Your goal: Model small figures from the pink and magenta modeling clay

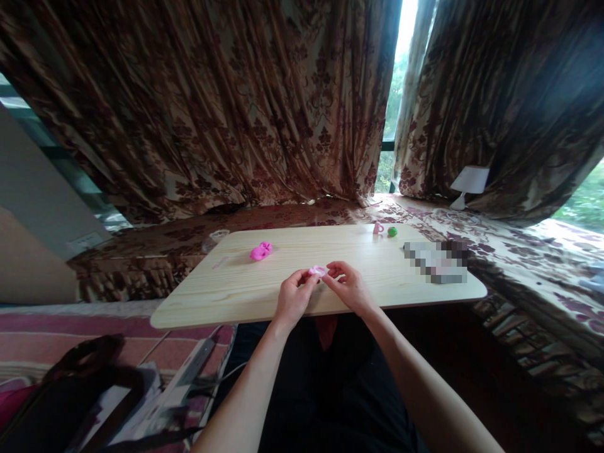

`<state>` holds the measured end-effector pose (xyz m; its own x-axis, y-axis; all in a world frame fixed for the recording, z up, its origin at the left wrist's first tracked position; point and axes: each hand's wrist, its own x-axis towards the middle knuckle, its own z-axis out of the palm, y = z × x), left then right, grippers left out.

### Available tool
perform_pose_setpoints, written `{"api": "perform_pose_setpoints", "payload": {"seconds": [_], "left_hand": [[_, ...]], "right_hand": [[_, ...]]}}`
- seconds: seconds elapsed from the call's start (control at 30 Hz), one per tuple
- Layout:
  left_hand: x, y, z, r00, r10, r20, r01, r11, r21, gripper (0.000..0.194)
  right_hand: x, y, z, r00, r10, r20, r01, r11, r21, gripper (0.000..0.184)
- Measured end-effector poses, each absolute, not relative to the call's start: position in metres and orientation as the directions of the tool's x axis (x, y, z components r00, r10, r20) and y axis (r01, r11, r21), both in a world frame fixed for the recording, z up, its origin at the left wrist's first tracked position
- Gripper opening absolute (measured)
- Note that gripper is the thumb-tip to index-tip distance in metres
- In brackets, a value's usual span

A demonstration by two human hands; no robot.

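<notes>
Both my hands meet over the near middle of a light wooden tabletop (264, 296). My left hand (293, 294) and my right hand (348, 284) pinch a small pale pink piece (318, 271) between their fingertips, just above the board. A bright pink lump (261, 251) like clay lies on the table, farther back and to the left. At the back right sit a small pink object (378, 229) and a small green ball (392, 231).
A clear plastic bit (221, 260) lies at the table's left; a clear cup (218, 236) stands behind the edge. A blurred patch (436, 261) covers something at the right. Patterned curtains (236, 94) hang behind, a white lamp (469, 184) at right. A dark bag (70, 390) lies lower left.
</notes>
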<state>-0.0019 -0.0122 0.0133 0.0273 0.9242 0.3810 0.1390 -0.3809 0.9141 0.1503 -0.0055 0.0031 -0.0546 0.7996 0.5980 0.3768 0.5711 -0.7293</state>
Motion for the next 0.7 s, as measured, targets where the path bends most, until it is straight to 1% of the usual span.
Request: {"api": "perform_pose_setpoints", "payload": {"seconds": [0.17, 0.33, 0.53, 0.7], "left_hand": [[-0.001, -0.013, 0.014, 0.03, 0.92, 0.392, 0.134, -0.392, 0.91, 0.031], [-0.001, -0.015, 0.016, 0.056, 0.915, 0.399, 0.149, -0.403, 0.903, 0.027], [0.0, -0.015, 0.016, 0.082, 0.913, 0.4, 0.157, -0.408, 0.899, 0.027], [0.001, -0.015, 0.015, 0.081, 0.914, 0.398, 0.154, -0.406, 0.901, 0.026]], "right_hand": [[0.146, -0.014, 0.009, -0.087, 0.739, 0.668, 0.422, 0.635, -0.648, 0.014], [0.146, -0.018, 0.01, -0.104, 0.705, 0.702, 0.472, 0.656, -0.589, 0.021], [0.148, -0.014, 0.008, -0.103, 0.692, 0.715, 0.502, 0.656, -0.563, 0.021], [0.148, -0.015, 0.008, -0.095, 0.7, 0.707, 0.505, 0.646, -0.572, 0.018]]}}
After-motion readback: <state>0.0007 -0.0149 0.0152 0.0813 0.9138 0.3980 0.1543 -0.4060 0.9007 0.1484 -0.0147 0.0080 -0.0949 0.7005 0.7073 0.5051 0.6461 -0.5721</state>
